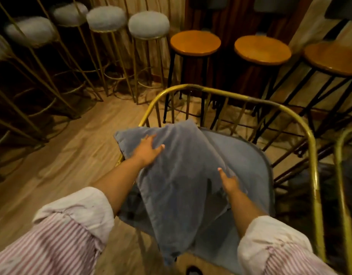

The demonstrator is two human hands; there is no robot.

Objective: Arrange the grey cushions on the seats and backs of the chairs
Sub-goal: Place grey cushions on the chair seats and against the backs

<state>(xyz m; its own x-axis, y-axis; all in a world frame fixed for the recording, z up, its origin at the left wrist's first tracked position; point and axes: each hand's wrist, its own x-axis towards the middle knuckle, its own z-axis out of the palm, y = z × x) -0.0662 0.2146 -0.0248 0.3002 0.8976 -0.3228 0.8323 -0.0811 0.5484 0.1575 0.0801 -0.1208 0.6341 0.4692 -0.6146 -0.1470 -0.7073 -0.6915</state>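
Note:
A square grey cushion (179, 175) lies tilted over the seat of a gold wire-frame chair (226, 91). Under it a second grey cushion (244, 155) covers the seat. My left hand (149, 148) grips the top cushion near its far left corner, thumb on top and fingers spread along the edge. My right hand (229, 182) holds its right edge, thumb up on the fabric and fingers tucked under. The cushion's near corner hangs off the seat's front.
Several tall gold stools with fluffy grey tops (148, 24) stand at the back left. Round wooden-topped stools on black legs (195, 42) line the back right, close behind the chair. Another gold chair frame (341, 175) is at the right edge. Wooden floor (68, 155) lies to the left.

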